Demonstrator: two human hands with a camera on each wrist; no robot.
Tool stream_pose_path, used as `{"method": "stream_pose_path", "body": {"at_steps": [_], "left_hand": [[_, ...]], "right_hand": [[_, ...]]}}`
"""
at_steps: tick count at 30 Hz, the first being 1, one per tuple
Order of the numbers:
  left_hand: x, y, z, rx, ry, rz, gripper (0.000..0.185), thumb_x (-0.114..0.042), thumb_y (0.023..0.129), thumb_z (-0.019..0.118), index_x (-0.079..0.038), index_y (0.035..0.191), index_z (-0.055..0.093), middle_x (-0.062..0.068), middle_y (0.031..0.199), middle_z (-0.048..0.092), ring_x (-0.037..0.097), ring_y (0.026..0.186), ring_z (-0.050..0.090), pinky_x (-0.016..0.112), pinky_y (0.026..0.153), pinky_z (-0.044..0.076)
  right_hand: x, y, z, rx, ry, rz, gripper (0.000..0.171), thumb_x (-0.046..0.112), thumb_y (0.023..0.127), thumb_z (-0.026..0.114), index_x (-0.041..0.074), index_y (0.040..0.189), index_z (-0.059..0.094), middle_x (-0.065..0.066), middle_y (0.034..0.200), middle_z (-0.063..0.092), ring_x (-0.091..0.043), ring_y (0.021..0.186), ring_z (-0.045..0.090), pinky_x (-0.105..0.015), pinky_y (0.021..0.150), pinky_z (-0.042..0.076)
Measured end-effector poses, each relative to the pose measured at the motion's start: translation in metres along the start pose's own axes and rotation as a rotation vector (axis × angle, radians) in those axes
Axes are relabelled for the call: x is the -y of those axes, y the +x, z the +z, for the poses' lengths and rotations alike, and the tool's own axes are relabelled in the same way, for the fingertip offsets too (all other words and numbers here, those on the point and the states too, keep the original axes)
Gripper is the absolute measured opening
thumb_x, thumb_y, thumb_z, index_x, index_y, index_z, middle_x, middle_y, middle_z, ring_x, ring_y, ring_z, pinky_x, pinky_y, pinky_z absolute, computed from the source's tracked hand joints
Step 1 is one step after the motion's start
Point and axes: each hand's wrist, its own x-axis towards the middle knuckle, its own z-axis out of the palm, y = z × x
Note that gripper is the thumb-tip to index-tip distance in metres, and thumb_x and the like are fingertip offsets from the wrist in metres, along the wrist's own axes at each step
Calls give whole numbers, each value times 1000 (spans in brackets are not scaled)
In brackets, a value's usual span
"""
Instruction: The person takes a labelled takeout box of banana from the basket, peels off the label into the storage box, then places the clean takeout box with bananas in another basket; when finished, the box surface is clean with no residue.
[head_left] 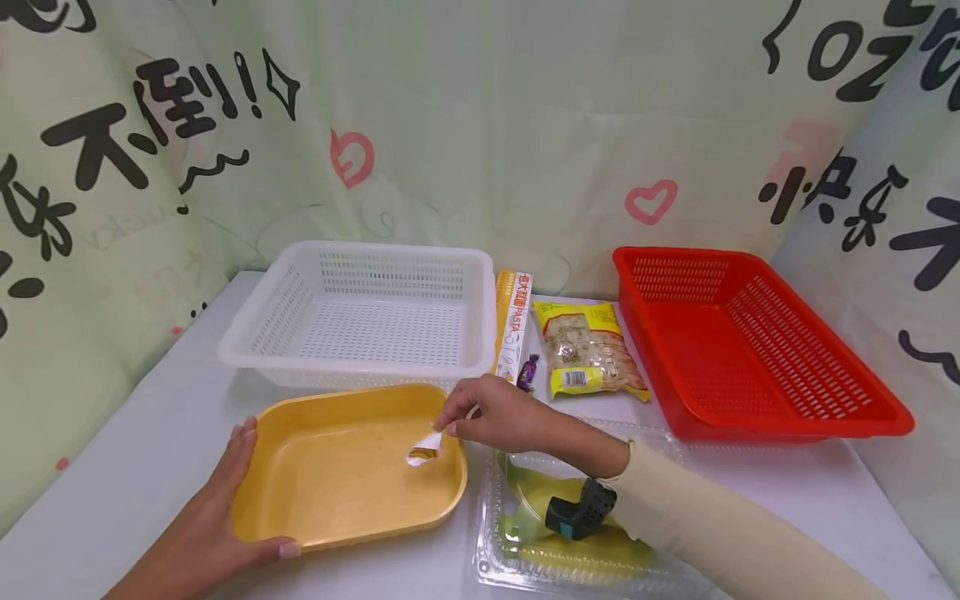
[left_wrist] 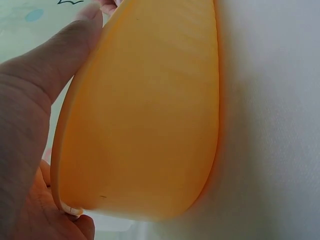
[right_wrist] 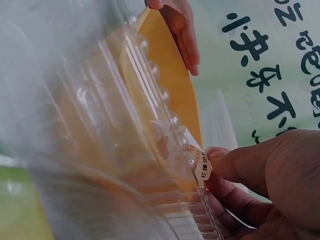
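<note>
A yellow oval-cornered plastic tray (head_left: 337, 475) sits on the table before me. My left hand (head_left: 206, 517) grips its left end, thumb over the near rim; in the left wrist view the thumb lies along the rim of the tray (left_wrist: 145, 110). Over the tray's right side, my right hand (head_left: 498, 412) pinches a small white-and-brown wrapped snack (head_left: 423, 451) between thumb and fingers. The right wrist view shows printed characters on the wrapped snack (right_wrist: 201, 165). A clear plastic clamshell box (head_left: 491, 554) with something green and yellow in it lies beneath my right forearm.
Behind the tray stands a white slotted basket (head_left: 375, 375). To its right are a PASTA box (head_left: 515, 321), a purple wrapped candy (head_left: 528, 373) and a yellow-and-clear food bag (head_left: 588, 350). A red basket (head_left: 720, 358) stands at the right. A printed curtain (head_left: 480, 150) encloses the table.
</note>
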Motion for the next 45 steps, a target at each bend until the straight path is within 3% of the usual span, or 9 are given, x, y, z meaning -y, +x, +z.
{"method": "stream_pose_path", "body": {"at_steps": [6,13,19,30,35,45], "left_hand": [[1,0,1,-2,6,2,134,-33,62,92,-18,157,-1,14,162,1,-8,138,-4,-2,96,4],[2,0,2,12,11,-22,134,-34,63,91,-20,157,-3,13,162,0,5,143,0,-2,95,3],[3,0,1,5,23,-6,134,-35,63,91,-19,157,-2,14,162,1,-7,139,-4,-2,95,3],[4,1,2,10,40,3,134,-36,63,91,-17,157,-3,14,162,0,-5,140,-6,-2,96,2],[6,1,4,7,56,21,133,-37,65,90,-16,157,-4,9,163,-3,7,145,-7,0,96,0],[-10,6,4,-46,60,143,126,-33,68,88,-9,157,2,10,163,1,3,144,-8,4,102,0]], "right_hand": [[0,1,2,9,39,11,14,-3,89,65,-2,101,73,-4,94,70,-7,84,62,-19,77,52],[1,0,3,-9,61,48,11,-2,88,68,-1,98,73,-3,92,67,-10,86,65,-20,76,53],[1,0,2,-27,79,42,12,-1,88,68,1,98,73,-4,93,70,-9,85,65,-20,76,53],[3,-7,-9,-60,119,-13,12,1,90,67,2,99,73,-3,97,70,-9,87,65,-23,81,53],[2,-16,-19,-92,119,-5,14,2,90,66,1,102,73,-7,100,69,-12,90,64,-24,80,54],[-5,-44,-31,-136,103,45,15,8,90,69,7,105,74,1,103,68,-15,94,61,-28,84,54]]}}
